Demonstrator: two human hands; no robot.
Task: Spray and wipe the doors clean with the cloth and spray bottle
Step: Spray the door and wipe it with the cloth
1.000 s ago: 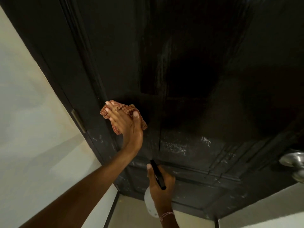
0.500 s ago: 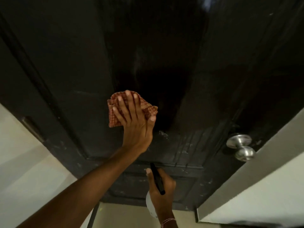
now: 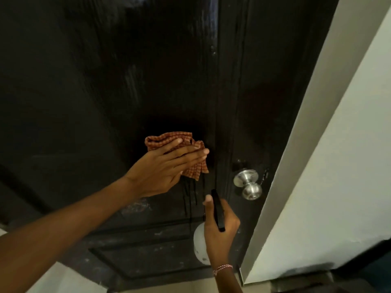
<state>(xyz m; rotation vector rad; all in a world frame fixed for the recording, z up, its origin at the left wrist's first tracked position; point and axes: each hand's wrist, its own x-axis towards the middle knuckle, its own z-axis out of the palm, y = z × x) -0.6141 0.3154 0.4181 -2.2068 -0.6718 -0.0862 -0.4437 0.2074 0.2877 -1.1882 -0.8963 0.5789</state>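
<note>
Cloth (image 3: 167, 138) bunched on the door (image 3: 84, 102) left of the knob (image 3: 251, 190), pressed by the left hand (image 3: 158, 172), grip flat. Below, the right hand (image 3: 219, 243) clamps the upright spray bottle (image 3: 199, 246), nozzle facing the door.

Bare forearms, no sleeves; red-white braided thread bracelet (image 3: 222, 269) on right wrist.

The left hand (image 3: 165, 168) is lying flat, its straight fingers (image 3: 190, 154) pointing right and pressing on the cloth (image 3: 169, 138), its arm stretching up from the lower left. The right hand (image 3: 220, 229) is curling round the spray bottle (image 3: 200, 246), thumb raised, forearm coming up from below
</note>
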